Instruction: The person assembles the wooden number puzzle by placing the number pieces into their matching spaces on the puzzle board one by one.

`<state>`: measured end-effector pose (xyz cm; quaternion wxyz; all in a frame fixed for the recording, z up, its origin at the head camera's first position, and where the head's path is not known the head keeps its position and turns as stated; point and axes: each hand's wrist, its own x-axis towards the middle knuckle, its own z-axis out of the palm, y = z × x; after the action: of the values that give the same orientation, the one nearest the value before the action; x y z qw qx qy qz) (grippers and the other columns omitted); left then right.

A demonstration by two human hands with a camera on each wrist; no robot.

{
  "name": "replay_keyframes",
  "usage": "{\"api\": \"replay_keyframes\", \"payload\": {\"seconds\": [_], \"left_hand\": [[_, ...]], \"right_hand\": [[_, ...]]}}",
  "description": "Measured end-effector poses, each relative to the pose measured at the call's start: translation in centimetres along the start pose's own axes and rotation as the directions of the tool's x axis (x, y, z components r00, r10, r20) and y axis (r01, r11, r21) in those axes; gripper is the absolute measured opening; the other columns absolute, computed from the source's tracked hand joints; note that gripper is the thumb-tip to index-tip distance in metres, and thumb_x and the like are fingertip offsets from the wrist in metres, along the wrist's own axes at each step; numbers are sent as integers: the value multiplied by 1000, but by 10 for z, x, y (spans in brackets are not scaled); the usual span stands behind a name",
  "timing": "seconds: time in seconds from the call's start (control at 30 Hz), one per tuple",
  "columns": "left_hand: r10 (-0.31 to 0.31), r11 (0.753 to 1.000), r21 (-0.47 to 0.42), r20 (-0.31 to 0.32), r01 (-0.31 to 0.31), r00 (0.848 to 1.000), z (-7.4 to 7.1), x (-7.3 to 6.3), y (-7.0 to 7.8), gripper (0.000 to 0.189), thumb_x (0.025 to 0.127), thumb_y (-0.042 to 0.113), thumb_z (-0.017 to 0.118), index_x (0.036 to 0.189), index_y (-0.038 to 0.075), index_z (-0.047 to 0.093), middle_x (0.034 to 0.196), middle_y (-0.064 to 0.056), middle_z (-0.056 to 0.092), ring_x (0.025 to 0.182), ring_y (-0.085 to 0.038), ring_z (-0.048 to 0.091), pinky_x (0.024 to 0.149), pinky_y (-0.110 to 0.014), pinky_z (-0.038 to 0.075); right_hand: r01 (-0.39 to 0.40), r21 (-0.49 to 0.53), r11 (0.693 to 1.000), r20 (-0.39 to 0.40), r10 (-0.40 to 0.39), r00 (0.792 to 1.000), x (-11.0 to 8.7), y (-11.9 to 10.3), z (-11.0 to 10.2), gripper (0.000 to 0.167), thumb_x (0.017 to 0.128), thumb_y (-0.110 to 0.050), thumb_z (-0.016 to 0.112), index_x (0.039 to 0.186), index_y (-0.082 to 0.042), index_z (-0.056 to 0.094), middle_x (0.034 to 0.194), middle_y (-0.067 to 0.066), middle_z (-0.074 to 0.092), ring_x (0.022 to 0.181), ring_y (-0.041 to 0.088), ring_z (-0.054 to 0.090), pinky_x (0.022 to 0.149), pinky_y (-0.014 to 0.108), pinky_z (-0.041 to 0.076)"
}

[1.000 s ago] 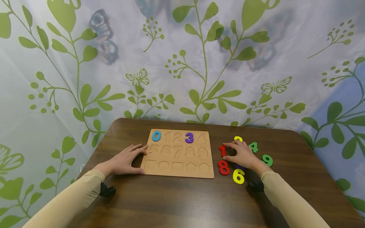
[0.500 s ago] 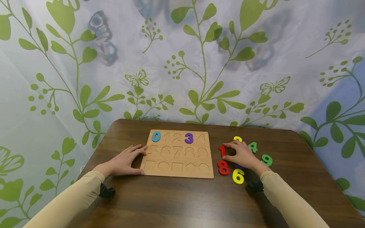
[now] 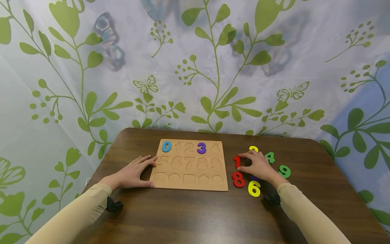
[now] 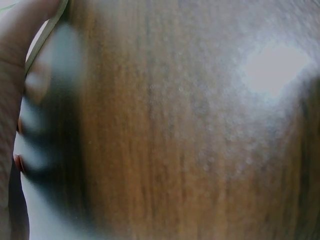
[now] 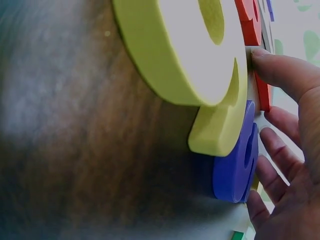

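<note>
My right hand (image 3: 259,165) pinches the red number 1 (image 3: 237,162) between thumb and index finger, at its two ends, beside the puzzle board. In the right wrist view, the red 1 (image 5: 263,92) shows between those fingertips. A yellow 6 (image 3: 254,188) and a red 8 (image 3: 238,179) lie just nearer the person. Under the palm is a purple number piece (image 5: 232,167), partly hidden. On the other side, my left hand (image 3: 131,173) touches the left edge of the wooden number board (image 3: 189,169), thumb and fingers spread apart. A blue 0 (image 3: 166,146) and a purple 3 (image 3: 201,148) sit in its top row.
Beyond the right hand lie a green 4 (image 3: 269,157), a green 9 (image 3: 284,171) and a yellow piece (image 3: 253,148) partly covered by the hand. The brown table (image 3: 182,217) ends at a leaf-patterned curtain (image 3: 170,67) behind it.
</note>
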<state>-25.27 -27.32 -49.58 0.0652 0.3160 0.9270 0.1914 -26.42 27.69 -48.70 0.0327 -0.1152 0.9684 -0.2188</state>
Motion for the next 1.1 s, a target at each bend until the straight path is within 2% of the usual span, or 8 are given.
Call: {"api": "replay_keyframes", "payload": {"seconds": [0.8, 0.97, 1.1], "left_hand": [[28, 999, 30, -37, -27, 999, 3, -5, -5, 76, 81, 76, 68, 133, 23, 54, 167, -2, 29, 152, -37, 24, 121, -62, 16], [29, 999, 28, -28, -29, 999, 4, -3, -5, 75, 82, 76, 68, 133, 23, 53, 167, -2, 29, 152, -37, 24, 121, -62, 15], [25, 999, 32, -19, -25, 1000, 3, -1, -3, 75, 82, 76, 68, 133, 24, 53, 167, -1, 29, 153, -36, 23, 121, -61, 14]], "right_hand": [[18, 11, 1000, -44, -18, 999, 5, 0, 7, 70, 84, -59, 78, 136, -13, 65, 135, 17, 57, 116, 39, 46, 92, 63, 39], [32, 66, 997, -69, -28, 997, 8, -8, 3, 67, 85, -55, 78, 135, -13, 65, 132, 14, 58, 122, 39, 44, 98, 64, 36], [67, 77, 995, -92, -60, 994, 19, -22, -1, 65, 85, -53, 79, 135, -13, 65, 129, 12, 57, 121, 38, 44, 102, 63, 32]]}}
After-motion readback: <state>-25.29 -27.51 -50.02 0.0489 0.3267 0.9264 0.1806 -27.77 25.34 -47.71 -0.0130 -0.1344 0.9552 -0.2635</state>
